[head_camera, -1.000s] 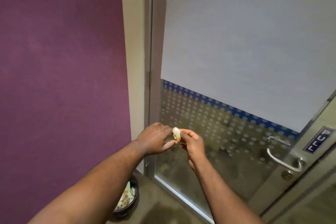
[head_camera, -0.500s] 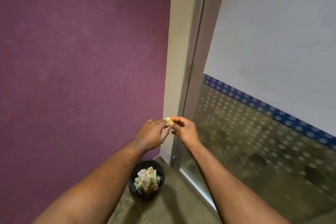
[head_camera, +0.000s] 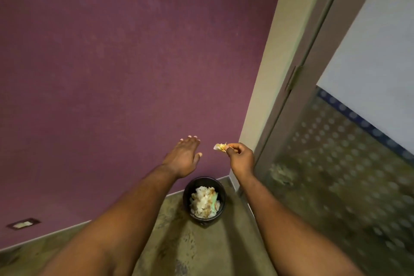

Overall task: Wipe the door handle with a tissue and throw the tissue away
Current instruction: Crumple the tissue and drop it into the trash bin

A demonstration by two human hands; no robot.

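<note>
My right hand (head_camera: 241, 157) pinches a small crumpled yellowish tissue (head_camera: 220, 147) between thumb and fingertips, held in the air above and slightly right of a small black bin (head_camera: 204, 200). The bin stands on the floor in the corner and is filled with crumpled white tissues. My left hand (head_camera: 184, 154) hovers to the left of the tissue, palm down, fingers spread, holding nothing. The door handle is out of view.
A purple wall (head_camera: 112, 74) fills the left side. The glass door (head_camera: 347, 152) with a dotted frosted band and its grey frame (head_camera: 298, 96) stand at right. A small floor-level wall plate (head_camera: 23, 223) sits at lower left. The floor (head_camera: 190, 248) is mottled brown.
My view has swung left and down from the door to the bin. My left hand let go of the tissue and moved away with fingers spread; the right hand keeps the tissue.
</note>
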